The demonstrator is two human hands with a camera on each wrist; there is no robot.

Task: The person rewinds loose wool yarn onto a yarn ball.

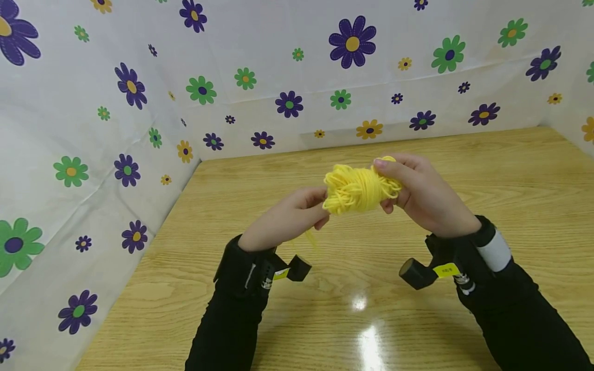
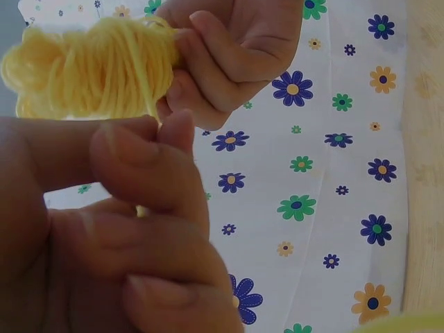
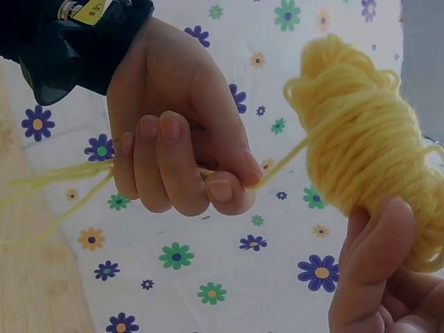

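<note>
A bundle of yellow yarn [image 1: 359,189], wound tightly round its middle with loops sticking out at both ends, is held up above the table. My right hand [image 1: 424,193] grips its right end between thumb and fingers. To the left, my left hand [image 1: 292,216] pinches a single strand of the yarn between thumb and forefinger. In the right wrist view that strand [image 3: 288,161] runs taut from the bundle to the pinch. Loose tail strands [image 3: 59,173] pass through the curled fingers of the left hand and trail out beyond it.
The wooden table [image 1: 185,288] lies below both hands. A white cloth [image 1: 260,56] printed with flowers hangs behind it and along the left side. Each wrist wears a black camera mount [image 1: 297,268] that sticks out inward over the table.
</note>
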